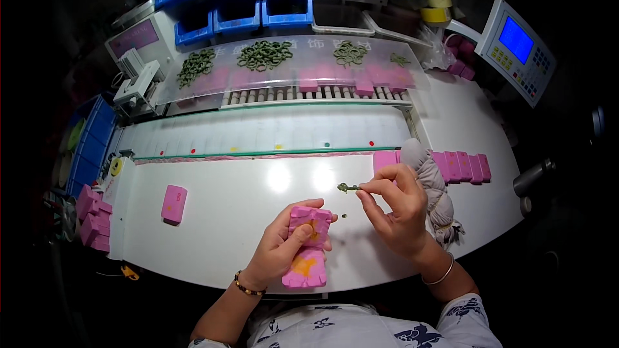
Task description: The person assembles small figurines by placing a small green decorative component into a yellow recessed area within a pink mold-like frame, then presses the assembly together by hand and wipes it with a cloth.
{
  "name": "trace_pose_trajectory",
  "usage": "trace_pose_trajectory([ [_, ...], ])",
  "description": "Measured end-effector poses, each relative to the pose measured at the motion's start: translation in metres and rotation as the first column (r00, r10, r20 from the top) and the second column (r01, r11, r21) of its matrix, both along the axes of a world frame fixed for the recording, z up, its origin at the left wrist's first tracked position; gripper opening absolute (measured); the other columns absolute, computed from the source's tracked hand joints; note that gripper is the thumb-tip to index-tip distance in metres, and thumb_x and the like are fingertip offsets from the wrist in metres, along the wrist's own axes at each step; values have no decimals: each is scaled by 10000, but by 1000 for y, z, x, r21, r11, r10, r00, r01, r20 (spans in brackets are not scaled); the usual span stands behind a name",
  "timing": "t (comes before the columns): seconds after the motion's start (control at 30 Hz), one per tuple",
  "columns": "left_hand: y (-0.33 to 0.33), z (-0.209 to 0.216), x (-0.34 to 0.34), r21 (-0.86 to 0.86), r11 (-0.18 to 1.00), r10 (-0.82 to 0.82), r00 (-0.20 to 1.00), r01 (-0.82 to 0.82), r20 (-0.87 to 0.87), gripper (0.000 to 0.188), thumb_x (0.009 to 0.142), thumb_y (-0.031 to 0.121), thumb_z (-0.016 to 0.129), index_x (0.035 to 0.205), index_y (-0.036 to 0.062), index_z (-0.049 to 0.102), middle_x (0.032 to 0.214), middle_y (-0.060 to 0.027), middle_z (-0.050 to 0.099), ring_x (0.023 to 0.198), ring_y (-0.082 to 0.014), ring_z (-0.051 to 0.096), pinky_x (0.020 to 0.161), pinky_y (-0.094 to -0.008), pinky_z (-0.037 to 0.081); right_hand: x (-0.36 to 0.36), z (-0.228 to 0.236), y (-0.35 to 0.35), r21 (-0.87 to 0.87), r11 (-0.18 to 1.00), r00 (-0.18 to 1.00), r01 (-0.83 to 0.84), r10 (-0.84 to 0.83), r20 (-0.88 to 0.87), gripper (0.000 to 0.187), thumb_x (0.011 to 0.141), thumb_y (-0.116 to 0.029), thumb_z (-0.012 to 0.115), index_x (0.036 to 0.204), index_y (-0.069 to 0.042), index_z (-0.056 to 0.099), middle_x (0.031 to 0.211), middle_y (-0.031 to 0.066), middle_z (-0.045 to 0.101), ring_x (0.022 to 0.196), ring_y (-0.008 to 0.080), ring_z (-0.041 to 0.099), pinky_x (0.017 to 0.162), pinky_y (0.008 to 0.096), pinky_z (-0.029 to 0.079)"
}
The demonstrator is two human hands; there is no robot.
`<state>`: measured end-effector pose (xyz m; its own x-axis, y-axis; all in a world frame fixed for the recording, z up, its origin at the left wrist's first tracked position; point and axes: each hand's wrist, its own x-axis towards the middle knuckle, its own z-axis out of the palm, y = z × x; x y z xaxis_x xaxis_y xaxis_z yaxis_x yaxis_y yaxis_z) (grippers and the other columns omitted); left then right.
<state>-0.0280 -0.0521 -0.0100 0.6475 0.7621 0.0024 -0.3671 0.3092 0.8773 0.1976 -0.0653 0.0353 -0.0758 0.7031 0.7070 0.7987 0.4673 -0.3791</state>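
Note:
My left hand (276, 243) grips a pink rubber mould (314, 276), which lies open in two blocks with orange-yellow stains on their faces. The thumb presses on the upper block. Between thumb and forefinger, my right hand (403, 212) pinches a small dark green wax piece (345, 187) by its stem, raised above the white table and apart from the mould. A tiny dark speck (344, 216) sits on the table below it. Left of my hands, a closed pink mould (174, 204) lies flat on the table.
Green wax rings (264, 56) lie in piles on a translucent shelf above a roller track (309, 95). Blue bins (287, 9) stand behind. A grey cloth bundle (429, 187) and a row of pink moulds (461, 166) lie right; more moulds (95, 219) are stacked left. A control panel (518, 48) stands far right.

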Motion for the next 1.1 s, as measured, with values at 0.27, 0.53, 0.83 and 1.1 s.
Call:
trace_pose_trajectory([
  [0.27,3,-2,2,-54,998,-11,1000,11,-3,415,1035,118,435,1414,-23,344,1289,-226,556,950,-226,661,819,-356,576,17,6,17,18,1000,992,9,-11,126,109,742,-71,753,806,-73,665,856,50,582,750,235,566,645,358,440],
  [0.53,2,0,3,-138,990,-5,994,-11,-112,403,1040,121,424,1405,-38,359,1274,-199,570,945,-201,657,830,-339,568,100,36,98,-144,973,983,180,-175,49,113,804,-148,691,785,-39,670,878,103,611,833,292,610,750,381,481],
  [0.83,4,-1,4,-180,983,7,991,-32,-134,403,1025,146,477,1381,-20,388,1245,-226,569,921,-248,670,778,-371,595,164,35,193,-57,907,909,418,-416,38,145,789,-178,724,795,-36,691,815,95,608,732,213,602,681,343,486],
  [1.1,6,0,3,-213,977,-19,990,-11,-139,397,1026,138,468,1376,-29,382,1236,-227,575,933,-248,666,786,-375,593,168,38,209,-159,885,897,438,-441,17,147,778,-239,719,765,-94,699,879,87,623,848,262,620,741,391,494],
])
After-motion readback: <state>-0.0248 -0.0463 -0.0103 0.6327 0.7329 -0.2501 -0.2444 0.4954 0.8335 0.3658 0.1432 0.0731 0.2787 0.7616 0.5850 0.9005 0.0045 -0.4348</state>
